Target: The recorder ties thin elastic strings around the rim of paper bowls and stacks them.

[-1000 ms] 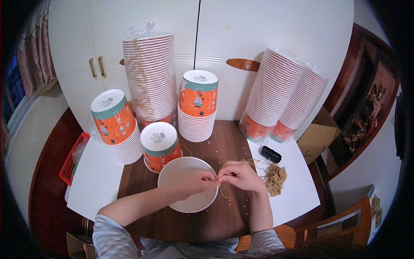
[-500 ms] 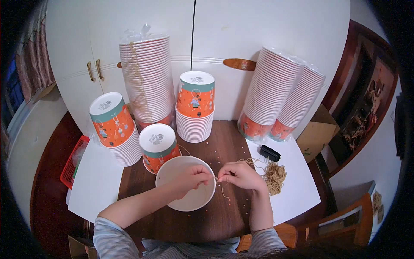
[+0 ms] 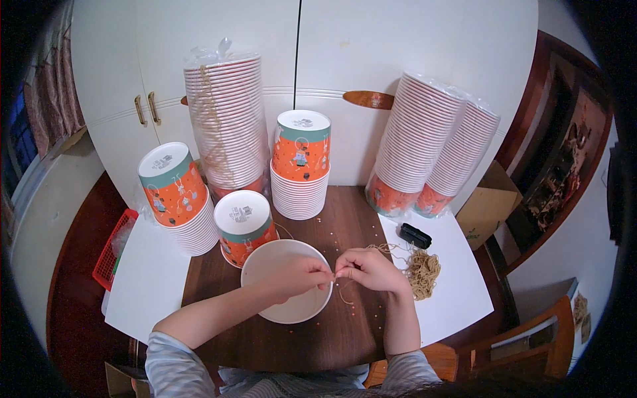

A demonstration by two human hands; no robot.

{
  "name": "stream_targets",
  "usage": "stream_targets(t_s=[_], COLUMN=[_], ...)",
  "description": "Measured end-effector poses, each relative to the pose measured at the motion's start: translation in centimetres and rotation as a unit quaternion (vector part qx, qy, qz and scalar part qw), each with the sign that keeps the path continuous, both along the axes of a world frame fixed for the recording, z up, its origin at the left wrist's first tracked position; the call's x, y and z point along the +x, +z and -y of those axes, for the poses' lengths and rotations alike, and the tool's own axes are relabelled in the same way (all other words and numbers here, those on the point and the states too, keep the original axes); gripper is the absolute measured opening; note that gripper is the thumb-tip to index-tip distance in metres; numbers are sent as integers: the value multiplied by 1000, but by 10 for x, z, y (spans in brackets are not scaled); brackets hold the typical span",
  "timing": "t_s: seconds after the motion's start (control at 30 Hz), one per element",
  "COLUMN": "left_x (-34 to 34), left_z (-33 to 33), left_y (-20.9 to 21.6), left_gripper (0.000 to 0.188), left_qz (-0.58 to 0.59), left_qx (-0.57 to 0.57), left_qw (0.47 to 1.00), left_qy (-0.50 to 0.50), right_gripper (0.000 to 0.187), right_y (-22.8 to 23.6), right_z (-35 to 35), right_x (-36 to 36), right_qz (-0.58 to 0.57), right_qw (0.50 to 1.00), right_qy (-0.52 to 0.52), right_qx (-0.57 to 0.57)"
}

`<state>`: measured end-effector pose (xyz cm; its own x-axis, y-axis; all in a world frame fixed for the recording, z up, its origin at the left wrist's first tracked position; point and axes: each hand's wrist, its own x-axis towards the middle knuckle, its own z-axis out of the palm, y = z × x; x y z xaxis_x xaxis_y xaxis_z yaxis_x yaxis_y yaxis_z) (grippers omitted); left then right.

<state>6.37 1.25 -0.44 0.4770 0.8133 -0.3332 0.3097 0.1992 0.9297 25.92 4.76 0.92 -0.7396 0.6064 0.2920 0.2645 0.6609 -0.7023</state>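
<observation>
An open white paper bowl (image 3: 265, 265) stands upright on the brown table (image 3: 332, 331) in front of me. My left hand (image 3: 298, 273) is over the bowl's right rim, fingertips pinched on a thin tan string. My right hand (image 3: 371, 268) sits just right of the bowl, pinching the same string (image 3: 345, 295), which loops down onto the table. The two hands' fingertips nearly touch. A tangled heap of tan strings (image 3: 423, 270) lies to the right of my right hand, on a white sheet (image 3: 451, 298).
Stacks of orange-and-white paper bowls stand behind: an upside-down stack (image 3: 244, 222) by the bowl, two more (image 3: 176, 192) (image 3: 302, 159), tall wrapped stacks (image 3: 225, 119) (image 3: 415, 142). A small black object (image 3: 415, 235) lies near the strings. A red basket (image 3: 113, 249) is at left, a cardboard box (image 3: 488, 205) and a chair (image 3: 524, 338) at right.
Both hands stay at the bowl's right rim; the fingertips have drawn a little closer together on the string. Nothing else has moved.
</observation>
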Motion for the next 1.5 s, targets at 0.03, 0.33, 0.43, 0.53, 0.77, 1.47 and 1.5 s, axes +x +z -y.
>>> stream_targets(t_s=[0.03,0.33,0.43,0.53,0.77,1.47,1.5], left_x=[0,0,1,1,-1,-3,-3], left_z=[-2,-3,-1,1,-2,1,2], left_y=[-7,-24,-15,-9,-17,-6,-8], left_gripper=[17,16,14,13,15,15,15], left_qz=[3,53,57,45,20,-33,-34], left_qx=[14,93,95,102,163,226,226], left_qw=[1000,992,992,992,983,972,972], left_qy=[17,60,61,62,82,48,49], right_gripper=[10,10,11,10,8,10,10], right_y=[0,1,2,2,-7,-10,-9], right_z=[0,-1,1,1,-2,-6,-6], right_x=[0,-1,-2,-2,-3,-3,-2], right_qz=[-4,29,33,29,60,19,31], right_qw=[1000,1000,999,999,998,996,997], right_qy=[1,-2,-14,-21,-1,89,74], right_qx=[-3,-1,-18,-20,-12,-21,-21])
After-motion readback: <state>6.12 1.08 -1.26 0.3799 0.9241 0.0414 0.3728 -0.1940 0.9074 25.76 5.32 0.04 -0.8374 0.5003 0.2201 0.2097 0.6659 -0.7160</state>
